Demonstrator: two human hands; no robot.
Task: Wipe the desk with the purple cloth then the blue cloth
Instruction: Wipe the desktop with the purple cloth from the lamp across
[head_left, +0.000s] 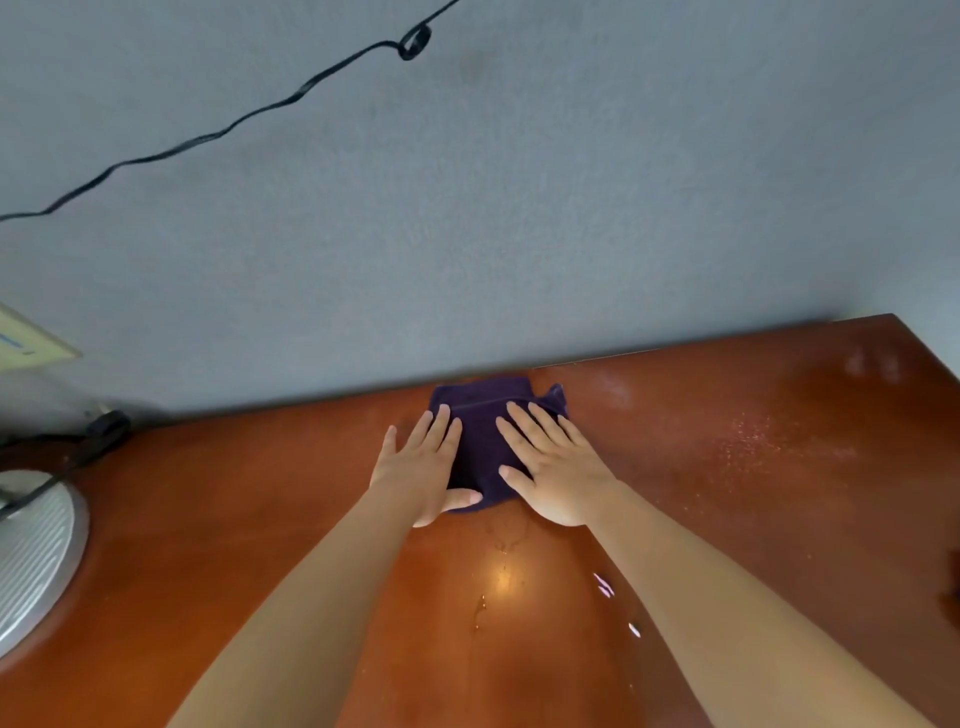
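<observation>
A dark purple cloth (480, 441) lies folded on the reddish-brown wooden desk (727, 467), close to the desk's far edge by the wall. My left hand (423, 467) lies flat with straight fingers on the cloth's left side, its thumb across the near edge. Pressing flat on the right side of the cloth is my right hand (556, 467), fingers spread. A wet streak and droplets (501, 571) shine on the desk just nearer than the cloth. No blue cloth is in view.
A round grey ribbed lamp or fan base (31, 561) sits at the desk's left edge with a black cable and plug (104, 426) behind it. Another black cable (260, 109) hangs along the grey wall. Fine dust specks (753, 436) cover the desk's right part.
</observation>
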